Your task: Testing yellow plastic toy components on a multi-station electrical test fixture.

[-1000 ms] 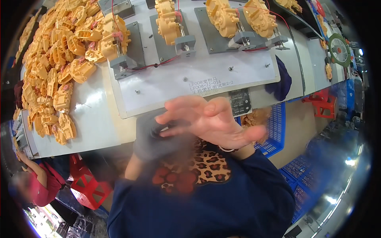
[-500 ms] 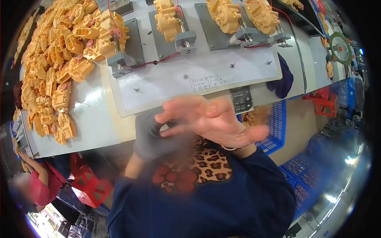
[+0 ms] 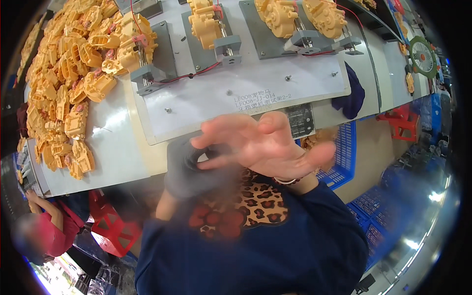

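My left hand (image 3: 189,167) wears a dark grey glove and is raised in front of my chest, at the near edge of the table. Its fingers are blurred and partly hidden behind my other hand. My bare right hand (image 3: 263,147), with a bracelet (image 3: 286,181) at the wrist, is held across it with fingers spread. Two of its fingertips overlap the glove; whether they touch it I cannot tell. Beyond both hands lies a white fixture board (image 3: 196,115) carrying yellow plastic gearbox housings (image 3: 204,29) on grey metal mounts with red wires.
A large heap of yellow housings (image 3: 64,64) covers the table's left side. On the right are a dark blue cloth (image 3: 350,93), a blue crate (image 3: 346,152), a green fan (image 3: 422,56) and a red stool (image 3: 400,123). Another person (image 3: 56,226) is at lower left.
The view has shifted very slightly. My right hand's fingers have moved a little, while both hands stay in nearly the same place.
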{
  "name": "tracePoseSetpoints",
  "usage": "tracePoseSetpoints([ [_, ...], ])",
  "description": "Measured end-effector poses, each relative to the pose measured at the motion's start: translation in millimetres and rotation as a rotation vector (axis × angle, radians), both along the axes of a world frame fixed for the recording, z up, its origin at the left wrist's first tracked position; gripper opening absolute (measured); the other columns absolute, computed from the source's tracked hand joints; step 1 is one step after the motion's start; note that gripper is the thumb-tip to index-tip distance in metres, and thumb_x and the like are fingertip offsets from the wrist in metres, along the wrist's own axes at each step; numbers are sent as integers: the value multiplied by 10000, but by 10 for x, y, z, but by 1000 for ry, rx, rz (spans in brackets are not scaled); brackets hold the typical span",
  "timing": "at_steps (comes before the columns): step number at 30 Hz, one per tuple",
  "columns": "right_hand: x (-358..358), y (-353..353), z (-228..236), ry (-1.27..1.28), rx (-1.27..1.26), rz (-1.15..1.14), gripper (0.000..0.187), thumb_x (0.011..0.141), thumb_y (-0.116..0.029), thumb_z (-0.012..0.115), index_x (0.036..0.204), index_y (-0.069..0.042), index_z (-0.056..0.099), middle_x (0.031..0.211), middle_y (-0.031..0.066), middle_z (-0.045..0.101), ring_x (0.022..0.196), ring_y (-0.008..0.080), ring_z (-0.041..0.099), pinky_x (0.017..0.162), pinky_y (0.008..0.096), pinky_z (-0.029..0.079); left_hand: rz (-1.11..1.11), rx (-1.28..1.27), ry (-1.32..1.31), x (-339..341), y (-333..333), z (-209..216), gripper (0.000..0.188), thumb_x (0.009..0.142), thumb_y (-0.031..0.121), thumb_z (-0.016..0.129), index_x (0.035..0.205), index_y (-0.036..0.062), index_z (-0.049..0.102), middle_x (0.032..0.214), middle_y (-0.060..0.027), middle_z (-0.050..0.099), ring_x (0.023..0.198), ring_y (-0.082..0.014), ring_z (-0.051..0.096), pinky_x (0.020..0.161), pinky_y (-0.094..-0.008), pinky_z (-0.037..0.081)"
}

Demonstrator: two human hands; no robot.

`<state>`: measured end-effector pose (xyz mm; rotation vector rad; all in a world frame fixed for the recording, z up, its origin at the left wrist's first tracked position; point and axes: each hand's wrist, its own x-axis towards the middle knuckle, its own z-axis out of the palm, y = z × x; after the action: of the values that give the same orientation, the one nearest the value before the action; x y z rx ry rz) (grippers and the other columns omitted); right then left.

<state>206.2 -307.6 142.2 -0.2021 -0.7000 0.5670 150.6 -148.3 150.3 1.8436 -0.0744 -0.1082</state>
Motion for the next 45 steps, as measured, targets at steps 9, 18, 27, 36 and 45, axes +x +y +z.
tracePoseSetpoints([
  [9,9,13,-8,6,56,1,1044,690,-899,282,1416,-151,226,1448,294,197,1346,404,244,1040,565,266,-41,9,-24,7,8,65,276,628,91,708,889,17,656,783,-93,641,700,-209,625,625,-304,481],
  [18,10,4,3,-30,78,-28,1035,716,-883,251,1431,-136,204,1446,302,202,1343,403,246,1047,556,263,-47,-90,-6,40,1,59,238,622,87,701,841,20,640,744,-73,622,654,-172,587,599,-291,460],
  [27,8,-44,14,-8,24,1,1036,682,-908,264,1421,-184,232,1448,293,210,1335,394,266,1034,541,286,10,14,7,17,-20,111,248,605,80,733,821,19,629,711,-58,613,618,-160,574,565,-277,451],
  [36,60,-48,2,-85,55,-44,1052,686,-902,264,1433,-163,216,1446,295,212,1347,394,247,1051,536,260,-73,-162,19,52,23,92,246,632,41,711,868,15,646,775,-47,630,686,-126,578,633,-261,464],
  [45,97,-170,26,-15,-17,157,828,827,-778,235,1480,-335,-15,1494,283,24,1365,518,-7,1023,714,124,-110,-12,11,61,54,154,218,638,50,715,848,44,655,784,-64,644,690,-171,614,621,-286,476],
])
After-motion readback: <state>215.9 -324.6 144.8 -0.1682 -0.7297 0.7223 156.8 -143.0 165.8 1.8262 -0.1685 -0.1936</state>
